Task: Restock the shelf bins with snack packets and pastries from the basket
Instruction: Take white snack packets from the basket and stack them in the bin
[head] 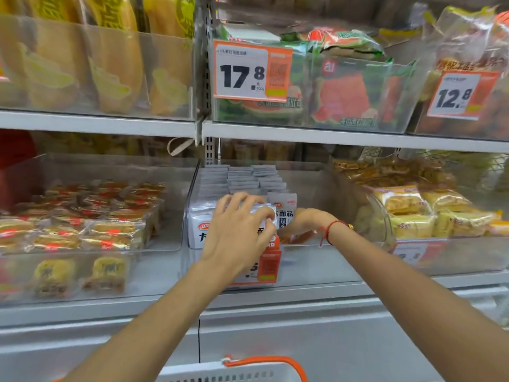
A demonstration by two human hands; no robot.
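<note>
Both my arms reach up and forward into the middle clear bin (316, 260) on the lower shelf. My left hand (237, 232) lies knuckles-up over the front row of white snack packets (203, 230), fingers curled down across their top edges and the thumb tucked against the front face, so I grip the foremost packets. The white packets stand upright in tidy rows that run to the back of the bin. My left forearm rises from the lower left of the view, straight to the wrist.

My right hand (300, 219) is deeper in the same bin, just right of the packets, wrist bent and the fingers hidden behind the left hand and one standing packet (283, 208); I cannot tell whether they are closed on anything. A red string bracelet (332, 230) circles that wrist. The right forearm slants in from the lower right corner.

The basket (239, 373), white with an orange handle, sits at the bottom edge below my arms. Wrapped pastries (91, 230) fill the bin to the left, and yellow cakes (413, 213) the bin to the right.
</note>
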